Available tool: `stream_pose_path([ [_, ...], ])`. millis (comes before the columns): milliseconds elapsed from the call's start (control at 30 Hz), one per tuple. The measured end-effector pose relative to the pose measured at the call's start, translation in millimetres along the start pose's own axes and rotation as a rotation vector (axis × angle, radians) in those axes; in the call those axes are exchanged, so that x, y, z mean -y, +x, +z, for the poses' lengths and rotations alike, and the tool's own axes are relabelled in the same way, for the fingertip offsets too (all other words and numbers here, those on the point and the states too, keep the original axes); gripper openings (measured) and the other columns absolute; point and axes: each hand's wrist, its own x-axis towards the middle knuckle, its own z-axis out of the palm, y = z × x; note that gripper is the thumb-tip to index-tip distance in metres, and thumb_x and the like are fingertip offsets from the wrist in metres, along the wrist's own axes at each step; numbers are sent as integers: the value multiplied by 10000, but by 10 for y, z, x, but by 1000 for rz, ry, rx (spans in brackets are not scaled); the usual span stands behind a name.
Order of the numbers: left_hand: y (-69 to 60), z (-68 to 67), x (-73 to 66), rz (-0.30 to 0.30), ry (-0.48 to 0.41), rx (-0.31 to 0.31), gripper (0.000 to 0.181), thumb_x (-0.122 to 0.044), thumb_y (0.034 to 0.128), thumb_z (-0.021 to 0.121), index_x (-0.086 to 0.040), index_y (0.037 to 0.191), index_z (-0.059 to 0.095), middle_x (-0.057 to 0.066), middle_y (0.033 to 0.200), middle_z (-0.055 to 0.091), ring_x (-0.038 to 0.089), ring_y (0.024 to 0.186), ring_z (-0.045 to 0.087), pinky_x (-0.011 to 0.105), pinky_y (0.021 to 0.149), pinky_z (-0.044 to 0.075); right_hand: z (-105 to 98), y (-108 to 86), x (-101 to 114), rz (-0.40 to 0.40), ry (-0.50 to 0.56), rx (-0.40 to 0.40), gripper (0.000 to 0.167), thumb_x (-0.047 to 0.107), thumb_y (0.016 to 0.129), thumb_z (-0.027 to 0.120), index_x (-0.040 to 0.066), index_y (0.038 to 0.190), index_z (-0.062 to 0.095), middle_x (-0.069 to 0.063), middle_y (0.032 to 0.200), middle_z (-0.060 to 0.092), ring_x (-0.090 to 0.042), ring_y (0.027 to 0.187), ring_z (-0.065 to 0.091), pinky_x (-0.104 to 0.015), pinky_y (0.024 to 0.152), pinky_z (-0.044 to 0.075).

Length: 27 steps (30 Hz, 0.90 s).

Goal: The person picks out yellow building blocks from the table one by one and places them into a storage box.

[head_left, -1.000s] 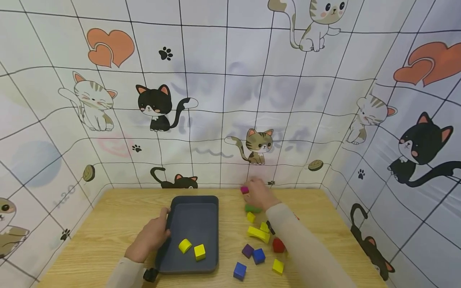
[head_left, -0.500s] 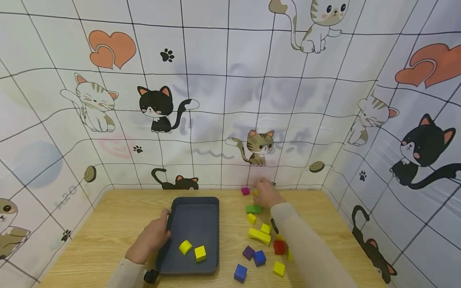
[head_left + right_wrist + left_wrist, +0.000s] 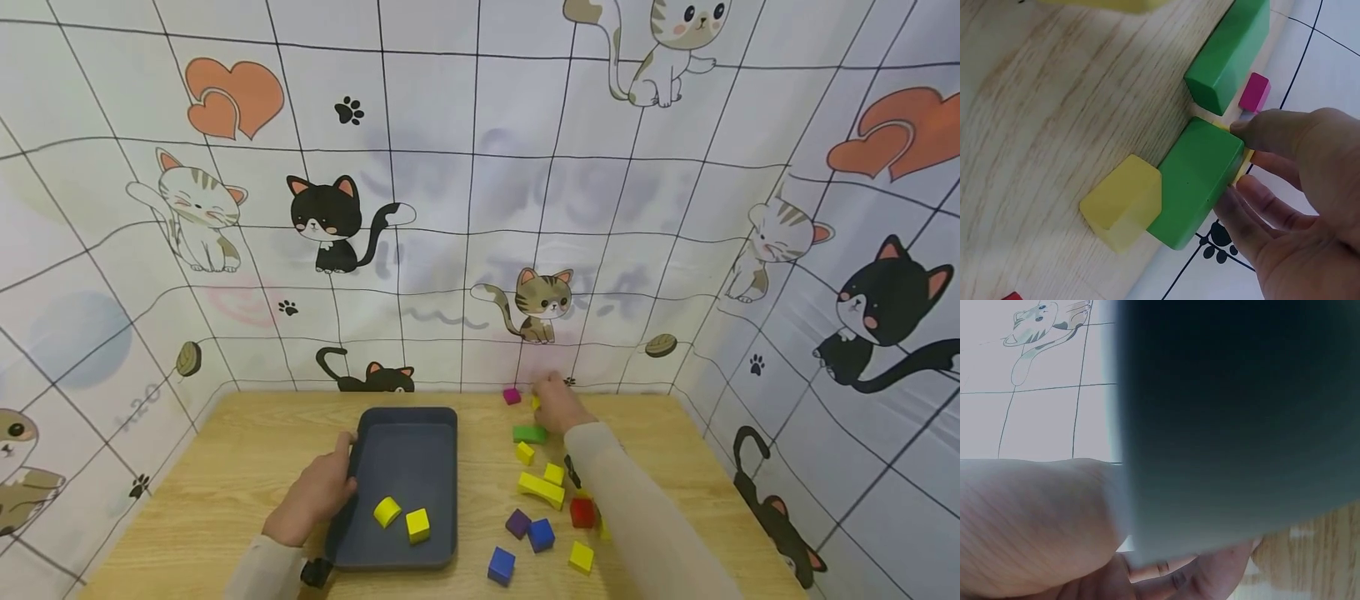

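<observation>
You have a cat-patterned sheet [image 3: 450, 200] standing behind the wooden tabletop [image 3: 240, 450] and along its sides. The grey tray [image 3: 408, 454] lies left of the scattered pieces, with two yellow blocks [image 3: 417, 526] in its nearer half. Your left hand [image 3: 315, 493] grips the tray's left rim. Your right hand [image 3: 561, 407] is near the tabletop's far edge, thumb and fingers curled in and, it seems, pinching the far yellow block [image 3: 1243, 166].

Watch the near green block [image 3: 1194, 181]: it stands right against your fingertips, so a sideways lift would likely drag or tip it, and the yellow wedge [image 3: 1122, 203] just beside it could be pushed along. A wide sweep might also nudge the other green block [image 3: 1229, 56] or the small pink block [image 3: 1255, 92]. If your left hand pulled on the rim, the tray would shift.

Your right wrist view shows two green blocks and the wedge; from your head view, only one green block can be made out, your hand and sleeve covering that area. Your left wrist view is mostly blocked by a dark blur, so the rim grip reads only from the head.
</observation>
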Motion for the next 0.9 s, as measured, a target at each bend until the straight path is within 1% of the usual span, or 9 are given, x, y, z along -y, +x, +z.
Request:
stream_pose_path([
  [133, 1, -2, 0, -8, 4, 6, 642, 33, 1008, 746, 68, 1572, 443, 181, 959, 756, 238, 726, 609, 401, 655, 536, 11, -4, 7, 14, 18, -1, 357, -61, 1011, 804, -36, 1366, 774, -262, 1417, 648, -360, 1185, 700, -573, 1156, 633],
  [300, 3, -3, 4, -17, 5, 15, 641, 24, 1010, 741, 69, 1574, 439, 201, 991, 772, 243, 730, 622, 404, 651, 540, 24, 0, 7, 13, 13, 5, 351, -92, 990, 798, -37, 1337, 777, -230, 1354, 682, -354, 1205, 701, -556, 1141, 642],
  [367, 3, -6, 7, -16, -1, 18, 642, 22, 1010, 736, 73, 1577, 438, 221, 1010, 779, 248, 731, 630, 404, 647, 541, 23, -4, 13, 9, 11, 4, 362, -95, 983, 801, -42, 1341, 778, -229, 1347, 689, -360, 1213, 702, -556, 1141, 643],
  [500, 16, -14, 9, -14, -4, 18, 646, 21, 1012, 727, 75, 1584, 431, 243, 1030, 782, 255, 732, 635, 407, 644, 540, 0, -14, 34, 7, 10, -6, 354, -80, 1005, 796, -40, 1357, 781, -231, 1362, 692, -367, 1231, 700, -555, 1157, 636],
  [667, 27, -9, 12, -15, 11, 9, 647, 30, 1011, 739, 72, 1581, 435, 222, 1002, 778, 248, 725, 627, 409, 652, 541, -34, -53, 74, -5, 8, -6, 355, -70, 1009, 803, -33, 1362, 790, -234, 1386, 696, -370, 1257, 695, -552, 1171, 629],
  [900, 19, 8, 5, -5, 16, 11, 651, 26, 1017, 755, 79, 1580, 433, 195, 968, 769, 241, 712, 618, 403, 652, 538, -50, -95, 116, -23, 8, -7, 360, -52, 1011, 820, -26, 1370, 796, -207, 1358, 700, -327, 1167, 704, -521, 1118, 656],
])
